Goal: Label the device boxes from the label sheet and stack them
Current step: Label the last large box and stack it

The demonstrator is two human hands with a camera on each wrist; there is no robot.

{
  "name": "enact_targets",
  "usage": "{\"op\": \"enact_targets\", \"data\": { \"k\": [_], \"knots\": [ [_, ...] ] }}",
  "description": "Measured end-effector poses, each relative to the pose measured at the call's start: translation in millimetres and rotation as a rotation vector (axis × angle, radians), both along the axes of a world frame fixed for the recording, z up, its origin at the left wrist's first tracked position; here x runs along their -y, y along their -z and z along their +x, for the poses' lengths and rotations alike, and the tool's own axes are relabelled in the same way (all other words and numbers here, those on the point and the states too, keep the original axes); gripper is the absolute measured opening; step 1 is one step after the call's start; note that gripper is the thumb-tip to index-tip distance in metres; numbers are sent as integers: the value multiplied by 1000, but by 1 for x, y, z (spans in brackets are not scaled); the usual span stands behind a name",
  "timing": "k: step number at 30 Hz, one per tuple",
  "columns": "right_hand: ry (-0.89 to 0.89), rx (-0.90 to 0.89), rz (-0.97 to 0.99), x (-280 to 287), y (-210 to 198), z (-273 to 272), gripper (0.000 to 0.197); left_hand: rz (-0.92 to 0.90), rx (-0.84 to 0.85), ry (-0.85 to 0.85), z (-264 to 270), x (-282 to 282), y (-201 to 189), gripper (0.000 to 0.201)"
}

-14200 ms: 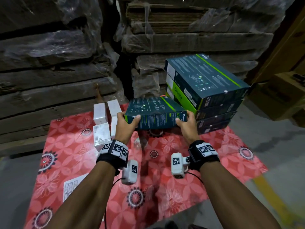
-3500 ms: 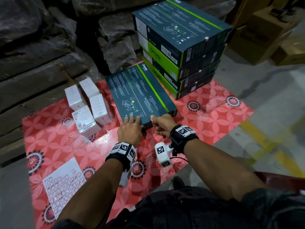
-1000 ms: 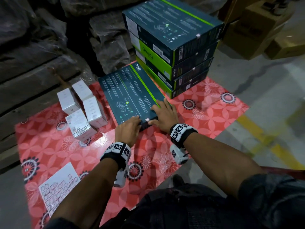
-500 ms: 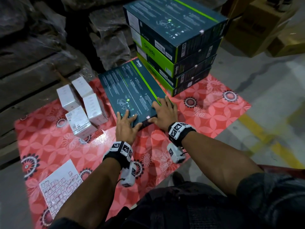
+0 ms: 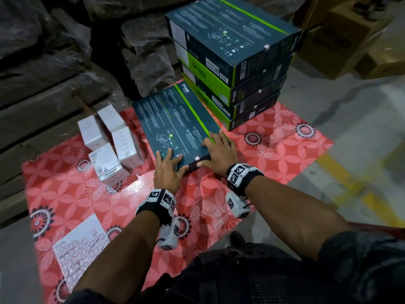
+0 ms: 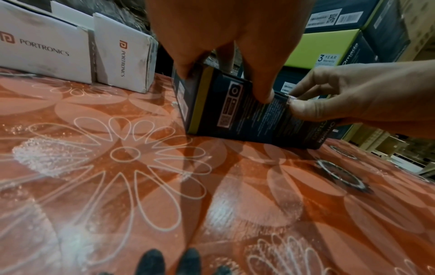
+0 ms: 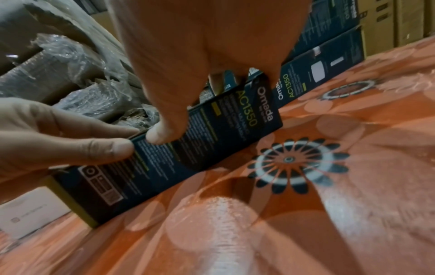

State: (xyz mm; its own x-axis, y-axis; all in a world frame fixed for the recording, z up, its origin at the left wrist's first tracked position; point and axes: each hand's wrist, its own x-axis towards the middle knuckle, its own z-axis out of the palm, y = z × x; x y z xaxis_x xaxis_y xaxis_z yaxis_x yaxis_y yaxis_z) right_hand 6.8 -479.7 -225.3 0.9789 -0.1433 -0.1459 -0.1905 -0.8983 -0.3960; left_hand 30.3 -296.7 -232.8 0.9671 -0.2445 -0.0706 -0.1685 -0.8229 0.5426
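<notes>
The red floral mat (image 5: pixel 285 154) lay on the floor, with the stack of dark boxes (image 5: pixel 230 40) at far right. Just left of it I saw the device box (image 5: pixel 175 121) lying flat. My left hand (image 5: pixel 167 172) and right hand (image 5: pixel 219 154) pressed its near edge, fingers straight. The label sheet (image 5: pixel 81 255) lay near left.

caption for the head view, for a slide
Left hand and right hand press a dark box on a red mat, by a stack, white boxes and a label sheet.

Dark teal green-striped box (image 5: pixel 175 128) flat just beside the stack (image 5: pixel 232 40) of like boxes; label sheet (image 5: pixel 81 251) well apart
</notes>
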Motion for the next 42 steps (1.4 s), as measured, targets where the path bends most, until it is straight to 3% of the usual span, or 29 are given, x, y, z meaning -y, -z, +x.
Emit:
{"op": "enact_targets", "data": {
  "k": [5,11,17,22,26,42],
  "knots": [
    [43,33,-52,-8,-2,1,46,35,0,3,0,0,-1,46],
    [19,0,-19,-3,-4,0,58,65,3,23,1,0,-2,48],
    [51,21,-47,-9,-9,1,52,87,-10,33,1,2,-4,50],
    [2,-46,84,5,-13,0,61,-13,-42,5,-1,-1,-2,48],
    [82,-21,170,-2,-12,0,44,-111,-43,-35,-2,1,-1,40],
    [158,12,129,-16,-5,3,48,-101,17,-23,-3,1,11,40]
  ]
}}
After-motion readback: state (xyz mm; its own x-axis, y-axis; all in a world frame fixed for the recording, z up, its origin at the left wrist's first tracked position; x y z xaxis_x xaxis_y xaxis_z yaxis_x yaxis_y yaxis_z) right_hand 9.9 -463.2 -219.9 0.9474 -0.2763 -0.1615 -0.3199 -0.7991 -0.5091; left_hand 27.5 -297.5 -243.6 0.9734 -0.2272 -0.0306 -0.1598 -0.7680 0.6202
